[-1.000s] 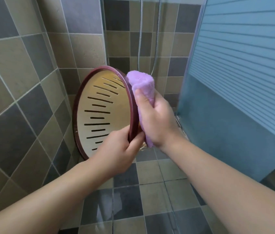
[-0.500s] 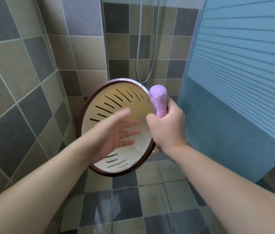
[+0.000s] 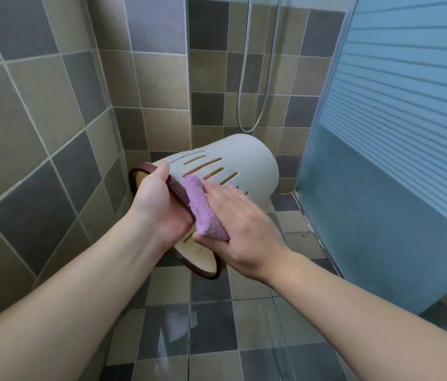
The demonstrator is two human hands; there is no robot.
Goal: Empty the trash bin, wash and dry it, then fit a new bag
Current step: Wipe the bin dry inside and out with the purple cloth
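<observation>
Above a wet checkered tile floor [image 3: 211, 320], wiping a slotted bin.
Left hand [image 3: 159, 204] grips the trash bin [image 3: 244, 160] by its maroon rim, held sideways midair; right hand [image 3: 241, 226] pinches a purple cloth [image 3: 203, 213] against its wall, near the shower hose [image 3: 255, 78] and frosted door [image 3: 395, 133].

A cream plastic trash bin with slotted sides and a dark red rim band [image 3: 233, 163] is held on its side at centre frame, its closed base toward 1 o'clock and its rim toward 7 o'clock. The left hand [image 3: 159, 207] grips the rim band, while the right hand [image 3: 241, 226] presses a folded purple cloth [image 3: 203, 213] against the slotted wall just beside the rim. A metal shower hose [image 3: 258, 78] hangs at 12 o'clock against the tiled wall [image 3: 38, 119], with a frosted blue glass panel [image 3: 395, 133] at 3 o'clock.
</observation>
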